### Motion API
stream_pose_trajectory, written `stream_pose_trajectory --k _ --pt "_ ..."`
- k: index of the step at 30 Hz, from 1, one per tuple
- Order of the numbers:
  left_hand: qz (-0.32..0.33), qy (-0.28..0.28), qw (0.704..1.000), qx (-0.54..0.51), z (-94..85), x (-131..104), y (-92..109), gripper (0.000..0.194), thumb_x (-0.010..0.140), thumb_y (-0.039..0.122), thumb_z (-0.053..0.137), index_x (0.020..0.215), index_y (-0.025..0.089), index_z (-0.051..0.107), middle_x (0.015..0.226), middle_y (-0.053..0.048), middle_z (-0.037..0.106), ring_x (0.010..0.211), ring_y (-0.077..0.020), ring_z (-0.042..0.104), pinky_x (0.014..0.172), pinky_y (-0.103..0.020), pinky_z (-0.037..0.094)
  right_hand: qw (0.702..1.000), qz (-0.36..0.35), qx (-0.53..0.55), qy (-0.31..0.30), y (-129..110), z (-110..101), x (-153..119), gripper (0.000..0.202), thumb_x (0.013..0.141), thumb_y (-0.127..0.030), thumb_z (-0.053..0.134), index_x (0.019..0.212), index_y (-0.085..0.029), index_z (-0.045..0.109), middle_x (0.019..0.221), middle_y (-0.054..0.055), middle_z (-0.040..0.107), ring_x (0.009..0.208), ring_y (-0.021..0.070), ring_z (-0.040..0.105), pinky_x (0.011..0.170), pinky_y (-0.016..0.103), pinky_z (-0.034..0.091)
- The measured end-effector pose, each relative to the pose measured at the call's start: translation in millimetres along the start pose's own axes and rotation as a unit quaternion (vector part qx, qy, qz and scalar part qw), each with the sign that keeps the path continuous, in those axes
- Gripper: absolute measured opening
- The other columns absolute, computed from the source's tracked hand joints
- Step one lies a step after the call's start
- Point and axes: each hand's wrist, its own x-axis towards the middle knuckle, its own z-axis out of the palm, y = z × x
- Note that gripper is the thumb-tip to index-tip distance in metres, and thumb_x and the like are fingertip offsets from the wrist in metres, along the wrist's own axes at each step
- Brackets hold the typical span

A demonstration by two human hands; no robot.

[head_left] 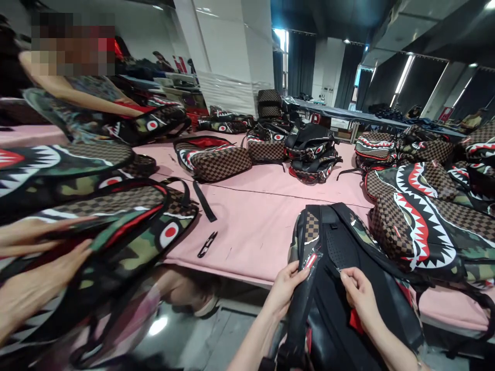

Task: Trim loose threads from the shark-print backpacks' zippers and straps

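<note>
A black backpack (325,322) with checkered and camouflage trim rests back side up against the table's near edge, in front of me. My left hand (286,286) is closed around its padded shoulder strap (298,314), the thumb just below a red label (310,260) in clear plastic. My right hand (358,292) pinches something small and dark over the back panel; it is too small to name. A bit of red fabric (355,320) shows below that hand. Thread snips (208,245) lie on the pink table to the left.
The pink tabletop (247,226) carries several shark-mouth backpacks, one (425,232) close on the right. At left, a co-worker's hands (50,273) work in an open camouflage backpack (135,247). Another person (93,98) handles a bag across the table. A loose black strap (204,201) lies midway.
</note>
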Motion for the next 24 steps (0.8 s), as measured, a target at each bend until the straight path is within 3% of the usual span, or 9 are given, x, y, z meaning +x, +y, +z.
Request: stream_pose_trajectory --k 3,8,11,17,24 --pt "0.002 0.001 0.997 -0.082 4.0 -1 -5 0.035 0.059 0.028 0.075 0.089 0.013 0.063 0.083 -0.007 0.07 0.069 -0.0158 0.064 0.068 -0.026 0.048 0.999 -0.008 -0.032 0.005 -2 5 -2 0.037 0.073 -0.052 0.057 0.079 -0.016 0.06 0.048 -0.006 0.043 0.041 0.0088 0.04 0.036 0.019 0.031" --pt "0.013 0.017 0.994 -0.108 6.3 0 -12 0.037 0.058 0.027 0.076 0.091 0.014 0.064 0.09 -0.007 0.07 0.072 -0.0169 0.065 0.07 -0.027 0.049 0.993 -0.051 -0.103 0.007 -3 11 -1 0.031 0.078 -0.046 0.054 0.079 -0.015 0.06 0.066 0.001 0.058 0.061 0.0141 0.053 0.055 0.024 0.043" --pt "0.027 0.019 0.994 -0.1 7.2 -1 -12 0.037 0.058 0.027 0.076 0.091 0.014 0.065 0.096 -0.008 0.068 0.074 -0.0171 0.064 0.071 -0.027 0.049 0.989 -0.065 -0.135 -0.008 -3 12 -1 0.028 0.081 -0.043 0.051 0.083 -0.016 0.059 0.071 0.002 0.061 0.065 0.0151 0.055 0.058 0.024 0.044" --pt "0.042 0.018 0.995 -0.083 7.6 -3 -12 0.034 0.061 0.027 0.074 0.091 0.014 0.066 0.088 -0.007 0.069 0.077 -0.0178 0.063 0.072 -0.026 0.048 0.979 -0.076 -0.183 -0.052 -4 12 5 0.025 0.084 -0.04 0.048 0.089 -0.016 0.056 0.078 0.003 0.061 0.071 0.016 0.056 0.061 0.024 0.043" --pt "0.034 0.02 0.995 -0.096 2.8 -2 -14 0.034 0.062 0.027 0.073 0.093 0.015 0.066 0.093 -0.008 0.069 0.077 -0.0179 0.064 0.073 -0.027 0.048 0.98 -0.084 -0.167 -0.066 0 6 14 0.026 0.084 -0.04 0.049 0.084 -0.016 0.058 0.077 0.004 0.061 0.072 0.0166 0.056 0.062 0.024 0.043"
